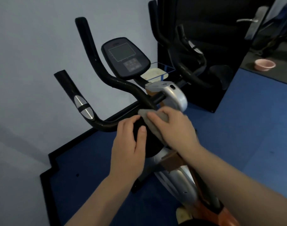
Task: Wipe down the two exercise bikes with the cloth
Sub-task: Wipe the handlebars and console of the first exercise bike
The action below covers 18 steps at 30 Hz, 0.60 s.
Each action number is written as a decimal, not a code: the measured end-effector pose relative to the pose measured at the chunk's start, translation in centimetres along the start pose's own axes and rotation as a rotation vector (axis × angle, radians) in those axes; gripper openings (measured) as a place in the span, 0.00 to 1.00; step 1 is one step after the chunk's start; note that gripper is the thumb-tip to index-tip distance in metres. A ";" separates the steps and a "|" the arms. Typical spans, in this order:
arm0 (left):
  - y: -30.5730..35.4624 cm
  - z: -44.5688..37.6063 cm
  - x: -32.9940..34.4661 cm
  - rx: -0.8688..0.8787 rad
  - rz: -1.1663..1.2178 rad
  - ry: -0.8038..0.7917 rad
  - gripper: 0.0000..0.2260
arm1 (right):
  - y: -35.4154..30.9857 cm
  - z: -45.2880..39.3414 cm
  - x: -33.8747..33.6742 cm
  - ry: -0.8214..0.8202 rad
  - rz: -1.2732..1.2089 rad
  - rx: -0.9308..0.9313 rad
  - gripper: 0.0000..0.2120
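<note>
- Our two forearms reach in from the bottom edge, nearest to us, both hands meeting at the middle of the exercise bike's handlebar [106, 124].
- Our left hand [128, 144] wraps over the black centre of the bar, fingers curled across the top and thumb pressed against the near face.
- Our right hand [175, 126] grips the grey cloth [149, 118], fingers curled over it, holding it against the bar just beside the left hand; the two hands almost touch.
- We see the cloth bunched between the right fingers and the bar, one end poking out toward the left.
- We see the exercise bike [172, 95] standing on a blue floor [245, 128] close to a pale wall [25, 62], its silver body running below our arms.
- We see its console [125, 57] with a dark screen sitting above and behind the handlebar, tilted toward us.
- We see a mirror [204, 46] leaning behind the bike, showing dark handlebars in reflection.
- We see a pink bowl [264, 64] on the floor, well apart to the right.
</note>
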<state>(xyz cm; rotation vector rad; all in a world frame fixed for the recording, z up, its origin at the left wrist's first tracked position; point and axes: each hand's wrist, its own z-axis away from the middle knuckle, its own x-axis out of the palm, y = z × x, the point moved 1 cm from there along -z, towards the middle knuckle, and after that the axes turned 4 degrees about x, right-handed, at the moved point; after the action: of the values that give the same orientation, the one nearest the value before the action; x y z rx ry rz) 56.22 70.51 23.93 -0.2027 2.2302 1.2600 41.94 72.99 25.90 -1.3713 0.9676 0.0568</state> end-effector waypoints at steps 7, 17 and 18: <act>-0.6 -0.1 -0.3 0.017 0.022 -0.067 0.17 | 1.1 4.4 3.8 0.293 -0.326 0.055 0.08; -0.8 -0.2 0.3 -0.006 0.053 -0.003 0.15 | 1.4 3.8 3.5 0.260 -0.189 -0.005 0.12; -0.8 -0.2 0.4 -0.006 0.049 0.009 0.14 | 1.1 2.9 2.5 0.196 -0.090 -0.047 0.12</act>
<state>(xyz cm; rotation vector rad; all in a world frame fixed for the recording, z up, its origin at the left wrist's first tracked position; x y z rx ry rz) 56.10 69.98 23.22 -0.1576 2.2513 1.2941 44.45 74.45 23.17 -1.4824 1.0708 -0.1256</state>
